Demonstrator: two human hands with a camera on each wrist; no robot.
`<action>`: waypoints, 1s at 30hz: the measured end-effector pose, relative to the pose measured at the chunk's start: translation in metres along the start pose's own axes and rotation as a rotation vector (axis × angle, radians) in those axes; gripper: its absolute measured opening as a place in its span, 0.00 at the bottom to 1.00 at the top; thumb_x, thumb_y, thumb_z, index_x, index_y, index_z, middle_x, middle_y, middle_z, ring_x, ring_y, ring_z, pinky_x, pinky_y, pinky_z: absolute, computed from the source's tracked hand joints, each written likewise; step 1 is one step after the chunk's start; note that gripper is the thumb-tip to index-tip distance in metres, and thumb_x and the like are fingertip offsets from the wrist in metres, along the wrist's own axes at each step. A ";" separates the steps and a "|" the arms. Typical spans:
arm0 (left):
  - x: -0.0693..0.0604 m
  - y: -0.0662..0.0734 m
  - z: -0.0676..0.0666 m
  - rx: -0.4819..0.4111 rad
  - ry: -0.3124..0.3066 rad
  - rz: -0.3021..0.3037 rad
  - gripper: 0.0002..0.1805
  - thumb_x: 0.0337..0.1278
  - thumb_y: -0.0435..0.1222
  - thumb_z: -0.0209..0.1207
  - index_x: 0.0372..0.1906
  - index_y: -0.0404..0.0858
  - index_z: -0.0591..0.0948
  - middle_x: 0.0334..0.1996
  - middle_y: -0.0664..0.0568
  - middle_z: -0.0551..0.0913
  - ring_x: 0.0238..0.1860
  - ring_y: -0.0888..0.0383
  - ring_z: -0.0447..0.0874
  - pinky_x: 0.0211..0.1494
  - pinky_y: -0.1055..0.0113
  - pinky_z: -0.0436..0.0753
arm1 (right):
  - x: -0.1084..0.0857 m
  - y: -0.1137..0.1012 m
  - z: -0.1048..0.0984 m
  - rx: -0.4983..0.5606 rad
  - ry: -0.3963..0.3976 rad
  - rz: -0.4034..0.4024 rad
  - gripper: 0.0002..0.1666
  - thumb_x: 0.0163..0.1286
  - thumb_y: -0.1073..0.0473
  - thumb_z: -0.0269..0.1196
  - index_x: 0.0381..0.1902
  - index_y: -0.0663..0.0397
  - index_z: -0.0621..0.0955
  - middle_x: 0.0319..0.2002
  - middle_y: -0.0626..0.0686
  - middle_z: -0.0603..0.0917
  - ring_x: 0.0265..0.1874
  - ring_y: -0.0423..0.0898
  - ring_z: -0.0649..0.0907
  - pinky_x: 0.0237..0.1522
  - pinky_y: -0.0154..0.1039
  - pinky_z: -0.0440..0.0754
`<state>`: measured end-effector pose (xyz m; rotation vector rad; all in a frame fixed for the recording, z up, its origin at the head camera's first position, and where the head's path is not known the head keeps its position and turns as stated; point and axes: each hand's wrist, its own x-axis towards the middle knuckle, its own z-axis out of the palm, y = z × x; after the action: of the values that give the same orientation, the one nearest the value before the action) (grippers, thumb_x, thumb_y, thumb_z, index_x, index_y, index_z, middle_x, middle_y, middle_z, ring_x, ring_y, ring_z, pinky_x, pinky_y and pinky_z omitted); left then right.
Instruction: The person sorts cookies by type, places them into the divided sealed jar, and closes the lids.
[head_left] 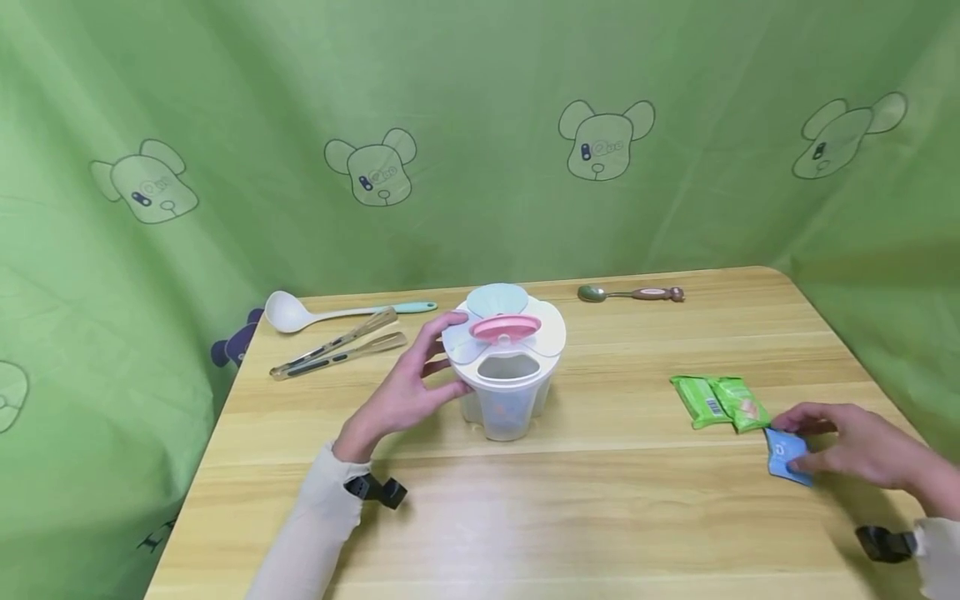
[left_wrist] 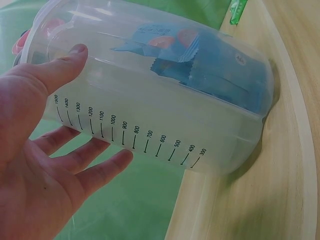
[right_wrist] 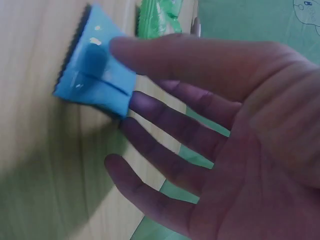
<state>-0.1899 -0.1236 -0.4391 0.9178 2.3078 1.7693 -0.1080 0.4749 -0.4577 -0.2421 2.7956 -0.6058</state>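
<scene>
Near the middle of the table stands a translucent compartment container [head_left: 507, 408] with a white lid, its pink flap [head_left: 506, 327] raised over an uncovered opening. My left hand [head_left: 405, 387] holds it from the left side, thumb toward the front. Through the wall in the left wrist view, blue packets [left_wrist: 230, 75] show inside one compartment, beside a printed measuring scale. On the right, my right hand [head_left: 862, 446] pinches a small blue snack packet [head_left: 785, 454] at the tabletop. The right wrist view shows the thumb on its face and fingers at its edge.
Two green snack packets [head_left: 720, 402] lie just left of my right hand. At the back left are a white ladle [head_left: 288, 312] and metal tongs [head_left: 337, 346]. A spoon [head_left: 630, 294] lies at the back edge. A green curtain [head_left: 480, 225] hangs behind the table.
</scene>
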 end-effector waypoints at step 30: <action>0.000 0.001 0.000 -0.004 0.002 0.003 0.52 0.60 0.23 0.73 0.84 0.52 0.61 0.83 0.48 0.65 0.77 0.41 0.76 0.80 0.52 0.82 | 0.005 -0.033 0.001 0.000 0.273 -0.093 0.16 0.65 0.65 0.78 0.51 0.57 0.90 0.39 0.55 0.92 0.37 0.17 0.76 0.31 0.27 0.81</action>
<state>-0.1890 -0.1234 -0.4381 0.9204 2.3042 1.7759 -0.1090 0.4440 -0.4452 -0.3121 3.0597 -0.7093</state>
